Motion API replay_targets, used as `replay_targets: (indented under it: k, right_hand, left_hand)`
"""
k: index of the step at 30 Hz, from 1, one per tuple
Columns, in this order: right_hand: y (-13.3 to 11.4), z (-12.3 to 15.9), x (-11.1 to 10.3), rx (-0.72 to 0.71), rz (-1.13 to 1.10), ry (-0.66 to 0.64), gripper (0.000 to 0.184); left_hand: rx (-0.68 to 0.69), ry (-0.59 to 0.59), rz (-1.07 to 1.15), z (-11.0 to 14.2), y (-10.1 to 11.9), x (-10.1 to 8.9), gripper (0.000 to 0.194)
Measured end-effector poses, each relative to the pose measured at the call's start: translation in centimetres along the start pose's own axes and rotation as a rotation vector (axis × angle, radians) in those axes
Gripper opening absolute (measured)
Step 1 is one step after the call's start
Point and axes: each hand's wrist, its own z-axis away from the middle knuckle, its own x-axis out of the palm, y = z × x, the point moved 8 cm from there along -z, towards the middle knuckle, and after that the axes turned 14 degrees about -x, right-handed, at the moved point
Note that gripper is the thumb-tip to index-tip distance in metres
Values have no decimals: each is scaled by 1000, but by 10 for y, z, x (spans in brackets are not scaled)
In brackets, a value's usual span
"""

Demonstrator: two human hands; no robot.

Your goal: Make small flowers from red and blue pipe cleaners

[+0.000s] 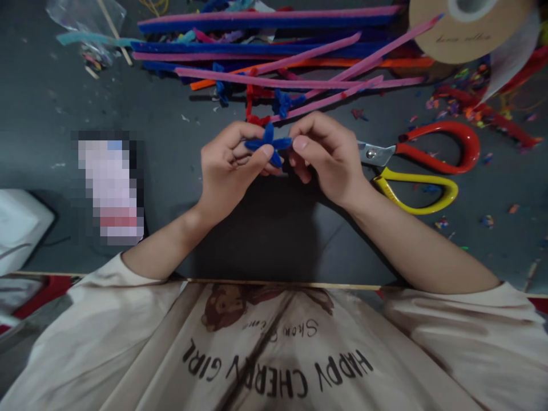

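Between my hands is a small blue pipe-cleaner flower [268,135] with several looped petals. My left hand [233,165] pinches it, the thumb lying across its middle. The thumb and forefinger of my right hand [327,154] close at the tip of its right petal; whether they grip it or only touch it I cannot tell. Just beyond the hands lie another blue pipe-cleaner piece [282,103] and a bent red one [257,94]. Scissors [377,153] with one red and one yellow handle lie right of my right hand, their blades partly hidden behind it.
Pink pipe cleaners [257,81], blue ones and an orange one [398,62] lie across the back. A cardboard spool [428,34] stands back right, near scattered coloured scraps [466,85]. A blurred-out phone [113,194] lies left, a white object [25,222] beyond it. The table edge [278,282] is near my shirt.
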Motion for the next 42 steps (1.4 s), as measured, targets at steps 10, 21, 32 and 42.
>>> replay_targets:
  k: [10, 21, 32, 42]
  right_hand:
    - [-1, 1, -4, -83, 136, -7, 29]
    - [-2, 1, -4, -74, 235, -8, 18]
    - [1, 0, -10, -14, 154, 107, 33]
    - [-2, -1, -6, -24, 148, 62, 33]
  left_hand:
    - [-70, -22, 56, -5, -10, -1, 26]
    - [-75, -42, 56, -3, -3, 2, 23]
    - [-65, -41, 14, -2, -9, 2, 26]
    - [3, -14, -66, -1, 3, 2, 22]
